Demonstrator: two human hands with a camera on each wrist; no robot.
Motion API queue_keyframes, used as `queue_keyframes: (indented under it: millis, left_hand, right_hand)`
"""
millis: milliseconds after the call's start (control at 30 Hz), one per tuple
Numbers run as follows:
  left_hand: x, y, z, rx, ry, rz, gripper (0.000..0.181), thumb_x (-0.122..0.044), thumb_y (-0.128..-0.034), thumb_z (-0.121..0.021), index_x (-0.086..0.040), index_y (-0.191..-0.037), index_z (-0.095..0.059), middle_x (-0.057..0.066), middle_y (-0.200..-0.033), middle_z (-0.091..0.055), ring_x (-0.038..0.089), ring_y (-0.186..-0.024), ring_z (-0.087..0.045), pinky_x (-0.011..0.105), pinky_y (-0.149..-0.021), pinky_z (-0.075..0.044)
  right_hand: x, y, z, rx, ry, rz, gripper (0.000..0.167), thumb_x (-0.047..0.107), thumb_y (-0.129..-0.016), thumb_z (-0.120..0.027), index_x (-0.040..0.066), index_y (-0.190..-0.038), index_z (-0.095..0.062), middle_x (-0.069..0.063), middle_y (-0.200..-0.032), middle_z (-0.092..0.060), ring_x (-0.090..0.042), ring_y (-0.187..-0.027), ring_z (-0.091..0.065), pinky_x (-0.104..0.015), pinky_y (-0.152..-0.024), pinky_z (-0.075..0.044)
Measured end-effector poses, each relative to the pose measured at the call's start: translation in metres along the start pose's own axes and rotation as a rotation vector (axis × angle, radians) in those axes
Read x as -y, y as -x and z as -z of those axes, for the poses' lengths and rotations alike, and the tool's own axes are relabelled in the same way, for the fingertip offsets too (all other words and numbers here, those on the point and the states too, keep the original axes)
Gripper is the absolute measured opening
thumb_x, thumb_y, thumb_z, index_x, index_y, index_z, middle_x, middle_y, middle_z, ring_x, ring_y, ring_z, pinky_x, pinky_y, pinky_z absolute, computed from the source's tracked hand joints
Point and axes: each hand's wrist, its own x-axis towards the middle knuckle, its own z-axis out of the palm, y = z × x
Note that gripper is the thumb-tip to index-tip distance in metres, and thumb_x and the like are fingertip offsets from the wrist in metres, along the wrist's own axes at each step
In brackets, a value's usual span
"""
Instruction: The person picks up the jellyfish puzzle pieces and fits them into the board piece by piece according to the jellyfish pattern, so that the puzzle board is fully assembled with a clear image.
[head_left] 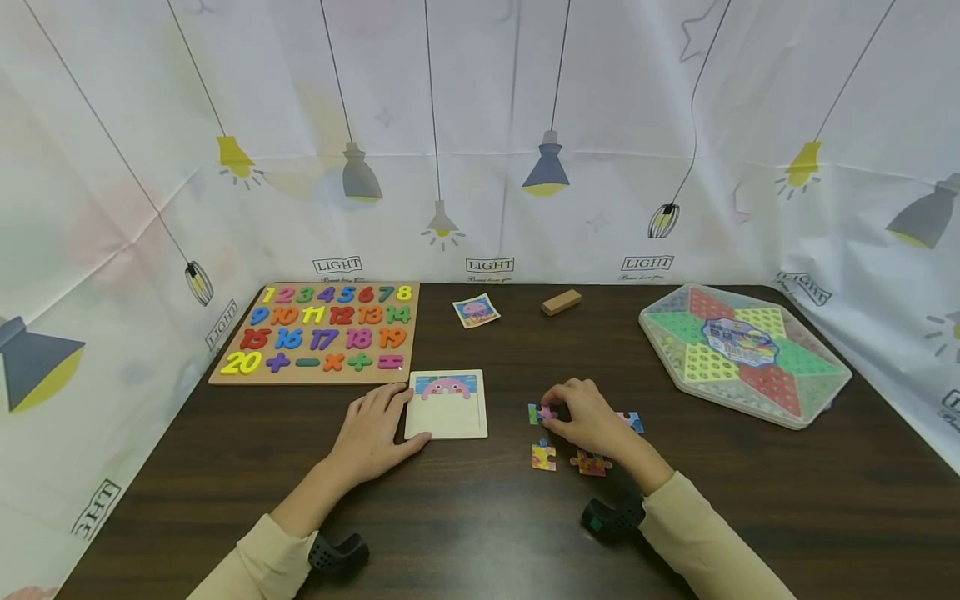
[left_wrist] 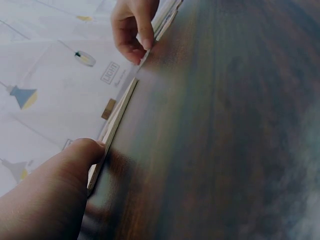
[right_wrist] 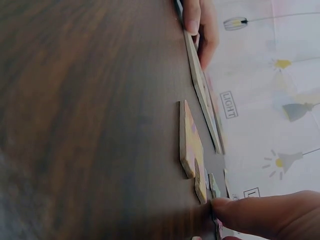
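Note:
A square puzzle tray [head_left: 446,421] with a pink figure in its upper part lies left of centre in the head view. The left hand [head_left: 375,437] rests at its left side, thumb on the lower edge, fingers relaxed. The right hand [head_left: 592,421] pinches a pink and green puzzle piece [head_left: 542,413] at the table. Nearer the person lie a yellow piece [head_left: 543,457] and a red-yellow piece [head_left: 591,463]; a blue piece [head_left: 632,422] is partly hidden behind the right hand. In the right wrist view the thumb [right_wrist: 260,212] touches the piece's edge.
A number board [head_left: 318,333] lies at the back left, touching or nearly touching the tray. Behind the tray are a small picture card [head_left: 476,311] and a wooden block [head_left: 561,302]. A hexagonal game board [head_left: 742,354] lies at the right. Printed cloth hangs behind the table.

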Motion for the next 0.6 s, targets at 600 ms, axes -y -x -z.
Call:
queue_keyframes:
  millis: [600]
  left_hand:
    - [-0.0008, 0.0002, 0.0003, 0.002, 0.003, 0.005, 0.072, -0.06, -0.0821, -0.052, -0.008, -0.132, -0.047, 0.01, -0.136, -0.041, 0.028, -0.125, -0.034, 0.05, -0.097, -0.028]
  right_hand:
    - [0.0039, -0.002, -0.0018, -0.043, -0.051, 0.001, 0.021, 0.01, -0.078, -0.072, 0.01, -0.095, -0.059, 0.0, -0.086, -0.062, -0.023, -0.084, -0.05, -0.043, -0.073, -0.038]
